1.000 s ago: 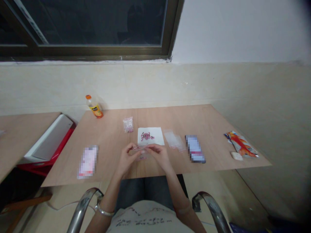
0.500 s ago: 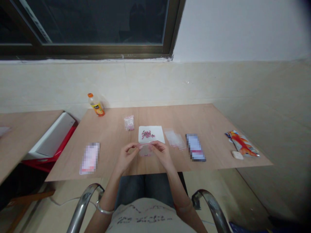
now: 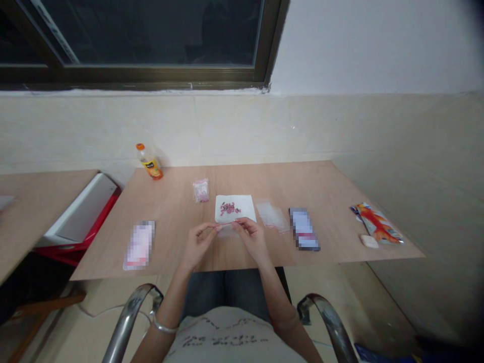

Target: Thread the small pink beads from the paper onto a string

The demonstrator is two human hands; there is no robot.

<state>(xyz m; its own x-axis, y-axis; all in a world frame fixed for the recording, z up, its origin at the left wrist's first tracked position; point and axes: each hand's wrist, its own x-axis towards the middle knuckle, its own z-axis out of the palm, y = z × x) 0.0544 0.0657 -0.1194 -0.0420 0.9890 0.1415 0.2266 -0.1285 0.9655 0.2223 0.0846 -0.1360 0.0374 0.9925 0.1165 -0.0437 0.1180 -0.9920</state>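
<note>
A small clear plastic bag [image 3: 227, 231] is held by its top edge between my two hands, near the front of the table. My left hand [image 3: 199, 244] pinches the left corner of that edge. At the right corner my right hand [image 3: 252, 238] pinches it between thumb and fingers. Just beyond the hands lies a white sheet [image 3: 246, 205] with a heap of small pink and dark pieces [image 3: 229, 208] on it; their kind is too small to tell. To the sheet's right are several flat clear bags [image 3: 273, 217]. A filled clear bag [image 3: 201, 190] lies to its left.
A phone-like pixelated object [image 3: 139, 245] lies at left and a phone [image 3: 304, 229] at right. An orange-capped bottle [image 3: 150, 162] stands at the back left. An orange packet [image 3: 379, 223] and a white case-like object [image 3: 369, 241] lie far right. Metal chair arms [image 3: 128, 317] flank me.
My hands stay pinched on the bag's top edge, with the right fingers shifted slightly. The bag's lower part shows less, and the pink bits in it are no longer visible.
</note>
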